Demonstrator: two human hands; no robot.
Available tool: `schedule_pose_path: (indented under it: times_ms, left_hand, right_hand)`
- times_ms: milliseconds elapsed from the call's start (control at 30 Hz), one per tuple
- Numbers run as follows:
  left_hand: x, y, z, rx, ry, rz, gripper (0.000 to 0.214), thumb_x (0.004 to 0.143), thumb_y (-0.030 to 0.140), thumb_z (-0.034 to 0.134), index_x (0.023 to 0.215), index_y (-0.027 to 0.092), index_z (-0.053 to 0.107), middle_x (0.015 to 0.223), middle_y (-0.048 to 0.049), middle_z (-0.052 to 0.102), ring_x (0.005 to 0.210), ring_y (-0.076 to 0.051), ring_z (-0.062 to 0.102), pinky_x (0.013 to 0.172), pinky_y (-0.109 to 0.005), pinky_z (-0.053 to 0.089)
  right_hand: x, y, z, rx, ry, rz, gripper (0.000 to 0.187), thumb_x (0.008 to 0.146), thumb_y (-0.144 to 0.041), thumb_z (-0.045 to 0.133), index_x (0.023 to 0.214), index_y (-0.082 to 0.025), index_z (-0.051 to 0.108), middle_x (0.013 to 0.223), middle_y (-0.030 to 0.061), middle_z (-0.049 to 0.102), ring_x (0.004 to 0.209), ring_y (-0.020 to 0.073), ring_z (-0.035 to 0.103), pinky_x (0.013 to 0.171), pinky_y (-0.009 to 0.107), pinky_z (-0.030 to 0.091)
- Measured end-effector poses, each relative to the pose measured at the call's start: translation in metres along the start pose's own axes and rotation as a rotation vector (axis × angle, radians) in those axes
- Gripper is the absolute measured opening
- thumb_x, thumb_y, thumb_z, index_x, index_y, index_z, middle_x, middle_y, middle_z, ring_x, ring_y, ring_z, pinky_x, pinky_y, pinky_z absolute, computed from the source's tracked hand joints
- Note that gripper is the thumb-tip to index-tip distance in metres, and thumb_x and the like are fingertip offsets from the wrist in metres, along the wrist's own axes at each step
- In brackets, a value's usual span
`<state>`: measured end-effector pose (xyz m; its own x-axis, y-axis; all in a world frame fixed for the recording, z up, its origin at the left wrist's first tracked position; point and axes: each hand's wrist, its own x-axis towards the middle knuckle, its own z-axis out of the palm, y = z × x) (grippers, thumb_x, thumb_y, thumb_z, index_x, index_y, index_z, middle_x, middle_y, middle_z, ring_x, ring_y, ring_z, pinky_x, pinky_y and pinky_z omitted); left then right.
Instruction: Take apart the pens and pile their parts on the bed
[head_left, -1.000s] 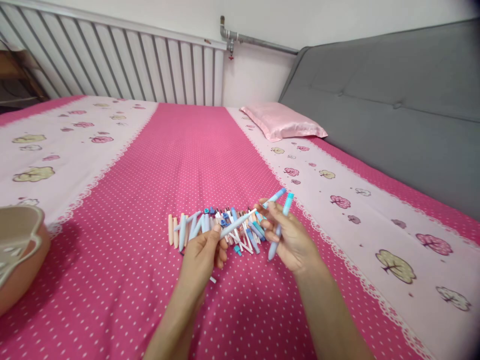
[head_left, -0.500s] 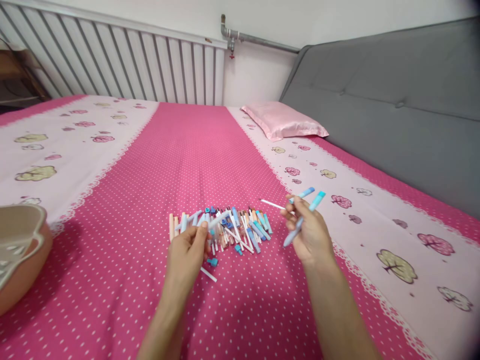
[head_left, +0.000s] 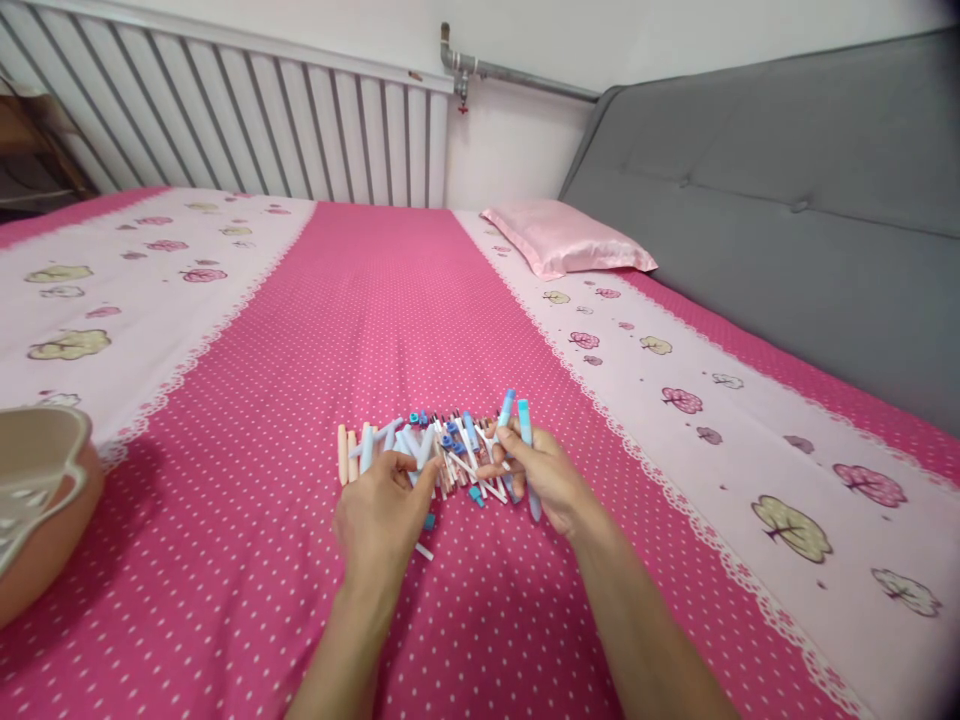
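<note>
A pile of pen parts (head_left: 442,455), with blue, white and peach barrels, caps and thin refills, lies on the pink dotted bedsheet (head_left: 315,330). My left hand (head_left: 382,515) rests at the pile's near left edge, its fingers curled and pinching into the pieces; what they hold is hidden. My right hand (head_left: 544,475) sits over the pile's right side, closed around two light blue pens (head_left: 517,425) that stick up from the fist, with its fingertips touching the pile.
A tan basket (head_left: 37,500) sits at the left edge on the bed. A pink pillow (head_left: 570,240) lies at the far end beside the grey padded headboard (head_left: 787,210). A white slatted radiator (head_left: 225,120) lines the back wall.
My right hand has come back left from beside the pile onto its right side, still gripping the blue pens. My left hand has shifted slightly right at the pile's near edge.
</note>
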<state>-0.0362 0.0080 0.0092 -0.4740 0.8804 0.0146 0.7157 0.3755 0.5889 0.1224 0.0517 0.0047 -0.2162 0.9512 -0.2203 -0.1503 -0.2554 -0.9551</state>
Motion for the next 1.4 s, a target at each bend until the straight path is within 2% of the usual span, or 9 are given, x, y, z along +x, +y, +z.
schedule_pose_path:
  times_ms: [167,467,567,733,933,1000,1100,1200,1400]
  left_hand:
    - [-0.001,-0.002,0.005,-0.093,-0.064,0.034,0.042,0.062,0.063,0.055,0.07,0.022,0.057,0.052,0.0015,0.056,0.051,-0.017,0.053,0.049,-0.024,0.03]
    - [0.0,-0.003,0.004,-0.1,-0.13,0.052,0.04,0.066,0.061,0.053,0.069,0.021,0.058,0.051,0.0016,0.057,0.05,-0.016,0.052,0.05,-0.024,0.03]
    - [0.0,-0.002,0.003,-0.083,-0.141,0.049,0.038,0.068,0.059,0.051,0.066,0.021,0.058,0.05,0.0019,0.056,0.049,-0.015,0.051,0.05,-0.024,0.03]
    - [0.0,-0.003,0.001,-0.041,-0.127,0.021,0.037,0.07,0.057,0.048,0.066,0.021,0.057,0.049,0.0024,0.055,0.049,-0.015,0.05,0.049,-0.024,0.03]
    - [-0.001,-0.002,-0.002,-0.085,-0.116,0.025,0.035,0.071,0.053,0.049,0.064,0.02,0.057,0.048,0.0024,0.054,0.048,-0.014,0.049,0.05,-0.024,0.03]
    - [-0.001,-0.002,-0.002,-0.128,-0.114,0.046,0.035,0.071,0.052,0.05,0.063,0.02,0.057,0.045,0.0027,0.052,0.045,-0.013,0.046,0.049,-0.023,0.03]
    - [-0.006,0.001,0.0,-0.251,-0.149,0.099,0.036,0.071,0.054,0.052,0.065,0.018,0.058,0.044,0.0028,0.049,0.043,-0.011,0.042,0.046,-0.022,0.028]
    - [-0.016,0.008,0.003,-0.384,-0.258,0.198,0.038,0.072,0.054,0.052,0.071,0.018,0.061,0.053,0.0009,0.055,0.047,-0.011,0.044,0.047,-0.021,0.028]
    - [-0.031,0.021,0.007,-0.232,-0.335,0.317,0.029,0.071,0.047,0.056,0.081,0.021,0.063,0.053,0.003,0.051,0.047,-0.012,0.042,0.048,-0.022,0.025]
  right_hand:
    - [-0.004,-0.002,-0.005,-0.061,-0.115,0.08,0.033,0.076,-0.047,0.056,0.095,-0.021,0.054,0.069,-0.0013,0.055,0.05,0.0109,0.062,0.027,0.011,0.029]
    - [-0.009,-0.01,-0.01,-0.15,-0.167,0.075,0.033,0.075,-0.048,0.057,0.094,-0.021,0.056,0.073,-0.0003,0.051,0.054,0.0125,0.063,0.026,0.012,0.026]
    - [-0.008,-0.012,-0.014,-0.207,-0.12,0.089,0.029,0.078,-0.047,0.053,0.086,-0.019,0.055,0.069,-0.002,0.05,0.047,0.0107,0.061,0.028,0.014,0.022]
    - [-0.001,0.0,-0.02,-0.544,0.023,0.02,0.029,0.081,-0.043,0.047,0.069,-0.017,0.052,0.049,-0.0049,0.051,0.04,0.0105,0.055,0.048,0.021,0.038]
    - [0.002,0.008,-0.019,-0.824,0.068,-0.053,0.034,0.082,-0.045,0.043,0.063,-0.019,0.055,0.04,-0.0031,0.052,0.044,0.0137,0.054,0.054,0.025,0.037]
    - [0.0,0.003,-0.018,-0.718,0.103,-0.057,0.033,0.08,-0.047,0.046,0.065,-0.019,0.056,0.041,-0.004,0.049,0.042,0.0118,0.05,0.05,0.024,0.035]
    - [-0.004,-0.007,-0.011,-0.277,0.05,-0.002,0.033,0.077,-0.049,0.05,0.075,-0.018,0.059,0.052,-0.0032,0.051,0.046,0.0098,0.048,0.044,0.021,0.032]
    - [-0.008,-0.012,0.0,0.133,-0.043,-0.005,0.035,0.073,-0.051,0.057,0.076,-0.016,0.061,0.07,0.002,0.058,0.065,0.0115,0.054,0.055,0.022,0.041]
    - [-0.013,-0.01,0.015,0.222,-0.149,-0.054,0.039,0.075,-0.054,0.054,0.081,-0.017,0.065,0.079,0.004,0.061,0.079,0.0147,0.056,0.074,0.028,0.044]
